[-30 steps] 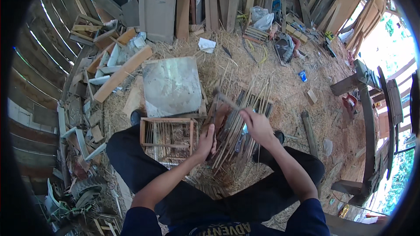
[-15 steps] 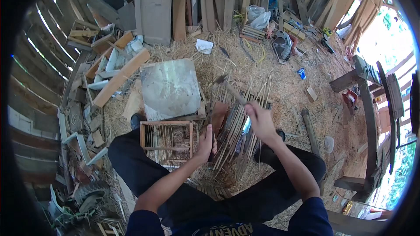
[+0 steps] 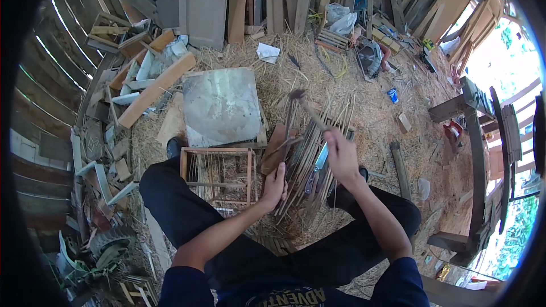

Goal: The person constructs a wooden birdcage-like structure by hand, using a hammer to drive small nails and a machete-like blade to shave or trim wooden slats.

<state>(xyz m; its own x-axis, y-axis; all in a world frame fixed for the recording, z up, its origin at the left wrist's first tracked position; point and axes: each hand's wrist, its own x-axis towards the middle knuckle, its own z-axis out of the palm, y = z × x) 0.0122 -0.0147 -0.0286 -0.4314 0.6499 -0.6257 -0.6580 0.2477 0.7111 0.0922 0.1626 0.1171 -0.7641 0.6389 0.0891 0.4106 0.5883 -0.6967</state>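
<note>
Where the right hand (image 3: pixel 344 158) grips, the hammer (image 3: pixel 314 116) is hidden.

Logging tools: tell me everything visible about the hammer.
The hammer has a dark, metal-looking head and a slim, brown, wood-looking handle. The right hand grips the handle, hiding its lower end. It slants above the thin wooden strips, head pointing forward and left. Blur hides the head's exact shape; other contact is unclear.

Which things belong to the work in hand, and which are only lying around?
Likely working things:
hammer in right hand
narrow dark piece in left hand
thin sticks
knife
wooden frame

Likely lying about:
white paper
blue container
plastic bags
</note>
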